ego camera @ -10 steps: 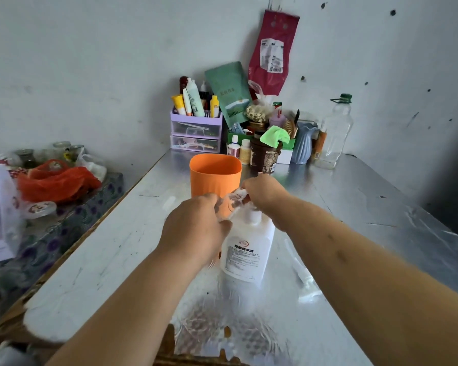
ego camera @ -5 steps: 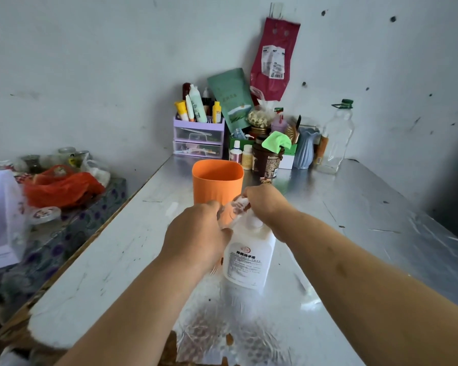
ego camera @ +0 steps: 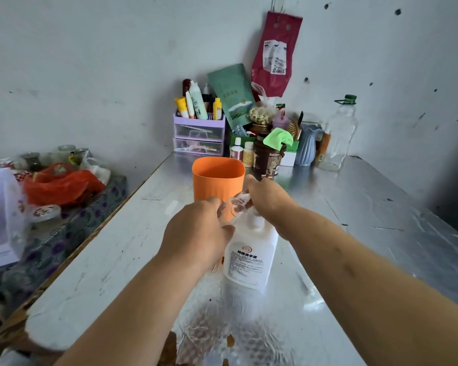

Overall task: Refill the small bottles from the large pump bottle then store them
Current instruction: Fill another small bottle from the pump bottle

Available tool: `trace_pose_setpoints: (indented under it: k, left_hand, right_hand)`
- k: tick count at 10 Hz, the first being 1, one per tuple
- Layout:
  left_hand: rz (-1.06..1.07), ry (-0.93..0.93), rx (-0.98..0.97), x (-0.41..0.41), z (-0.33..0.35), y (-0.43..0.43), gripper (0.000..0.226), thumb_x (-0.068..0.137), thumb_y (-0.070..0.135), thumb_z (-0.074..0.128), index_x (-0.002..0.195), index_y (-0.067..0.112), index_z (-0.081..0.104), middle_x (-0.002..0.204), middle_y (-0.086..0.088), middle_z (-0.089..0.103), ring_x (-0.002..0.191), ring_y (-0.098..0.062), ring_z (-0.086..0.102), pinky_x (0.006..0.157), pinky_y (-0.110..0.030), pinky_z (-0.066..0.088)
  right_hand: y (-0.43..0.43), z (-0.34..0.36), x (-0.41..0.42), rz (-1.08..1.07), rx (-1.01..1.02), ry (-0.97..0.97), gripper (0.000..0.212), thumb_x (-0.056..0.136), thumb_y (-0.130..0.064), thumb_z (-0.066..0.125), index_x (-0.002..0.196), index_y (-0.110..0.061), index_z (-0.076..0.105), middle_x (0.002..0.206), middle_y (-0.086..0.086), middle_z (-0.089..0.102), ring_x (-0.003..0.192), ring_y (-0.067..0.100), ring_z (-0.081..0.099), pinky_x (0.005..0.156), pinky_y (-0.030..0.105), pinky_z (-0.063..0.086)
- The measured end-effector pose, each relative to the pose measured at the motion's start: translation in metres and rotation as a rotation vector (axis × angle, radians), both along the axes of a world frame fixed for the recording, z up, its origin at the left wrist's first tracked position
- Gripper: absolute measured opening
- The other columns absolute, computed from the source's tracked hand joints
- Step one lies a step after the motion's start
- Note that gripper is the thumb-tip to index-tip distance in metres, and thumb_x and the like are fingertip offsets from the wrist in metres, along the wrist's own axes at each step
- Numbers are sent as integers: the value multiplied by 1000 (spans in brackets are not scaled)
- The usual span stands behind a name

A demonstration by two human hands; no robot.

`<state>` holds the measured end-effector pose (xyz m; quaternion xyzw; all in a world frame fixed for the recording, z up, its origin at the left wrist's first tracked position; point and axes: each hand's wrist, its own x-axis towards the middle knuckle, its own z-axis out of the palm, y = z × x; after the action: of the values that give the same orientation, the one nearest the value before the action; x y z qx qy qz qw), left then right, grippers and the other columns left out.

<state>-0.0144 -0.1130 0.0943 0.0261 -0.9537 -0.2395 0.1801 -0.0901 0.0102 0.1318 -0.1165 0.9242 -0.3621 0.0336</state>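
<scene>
Pump bottle (ego camera: 250, 257) is standing upright on the metal table (ego camera: 117, 254), nearest the viewer, with its label facing forward. Left hand (ego camera: 196, 233) is gripping a small clear bottle (ego camera: 233, 207), fingers curling round it, and is holding it tilted up at the pump spout, evidently to catch the liquid. Right hand (ego camera: 267, 196) is lying over the pump head, fingers curling down round it, apparently pressing; the fingertips are hidden. Filling is judged to be under way, though the fill level cannot be read. Orange cup (ego camera: 217, 183) is standing just behind both hands, probably serving as storage. Purple drawer unit (ego camera: 198, 136) is sitting among clutter against the far wall.
</scene>
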Motion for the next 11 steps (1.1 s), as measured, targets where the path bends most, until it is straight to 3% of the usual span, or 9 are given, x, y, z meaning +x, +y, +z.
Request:
trace_pose_setpoints:
  k: [2, 4, 5, 6, 7, 8, 9, 11]
  left_hand:
    - [0, -12, -8, 0, -2, 0, 18, 87, 39, 66, 98, 27, 56, 101, 5, 70, 76, -16, 60, 57, -22, 36]
    - [5, -20, -14, 2, -1, 1, 20, 87, 39, 65, 101, 26, 58, 102, 5, 70, 78, -17, 62, 62, -25, 41]
    - [13, -14, -27, 4, 2, 2, 18, 87, 40, 64, 99, 27, 58, 99, 6, 70, 76, -16, 61, 61, -25, 40]
    - [15, -9, -28, 4, 6, 2, 18, 88, 40, 64, 99, 28, 59, 99, 6, 70, 77, -15, 62, 62, -25, 42]
    - [9, -5, -23, 5, 6, 2, 19, 88, 40, 65, 102, 28, 60, 101, 7, 70, 79, -16, 63, 65, -26, 47]
    - [2, -5, -16, 4, 6, 2, 21, 88, 40, 64, 104, 27, 60, 102, 6, 70, 81, -16, 65, 69, -28, 52]
    - [6, -6, -18, 2, 4, 1, 21, 87, 40, 64, 104, 27, 60, 102, 6, 70, 81, -17, 65, 70, -30, 54]
    - [1, -2, -24, 1, 1, 0, 20, 88, 40, 64, 102, 27, 60, 102, 6, 71, 78, -16, 63, 66, -28, 49]
  right_hand:
    - [-1, -6, 2, 20, 96, -9, 14, 102, -9, 26, 99, -11, 40, 98, 16, 43, 90, 23, 40, 80, 33, 35]
    - [-1, -8, 1, -42, -10, -52, 22, 102, -14, 26, 95, -11, 46, 96, 16, 46, 88, 23, 42, 79, 32, 34]
    - [-1, -5, 4, -111, -159, -125, 34, 99, -27, 28, 82, -11, 52, 90, 12, 53, 77, 23, 46, 71, 31, 35]
    - [0, 1, 4, -68, -157, -103, 38, 101, -34, 27, 81, -13, 52, 92, 12, 55, 73, 22, 49, 70, 33, 39]
    - [1, 1, 2, -13, -91, -46, 34, 103, -32, 24, 87, -15, 49, 97, 15, 51, 87, 24, 47, 81, 38, 40]
    - [1, 1, 2, 2, -18, -28, 32, 103, -19, 24, 77, -19, 43, 99, 16, 48, 90, 24, 45, 88, 42, 42]
    - [1, -1, 0, -3, 7, 5, 19, 102, -12, 26, 93, -12, 43, 102, 16, 48, 93, 25, 45, 94, 44, 43]
    - [0, -4, 2, 15, 56, 19, 13, 101, -8, 28, 98, -10, 41, 100, 17, 46, 92, 26, 43, 92, 45, 43]
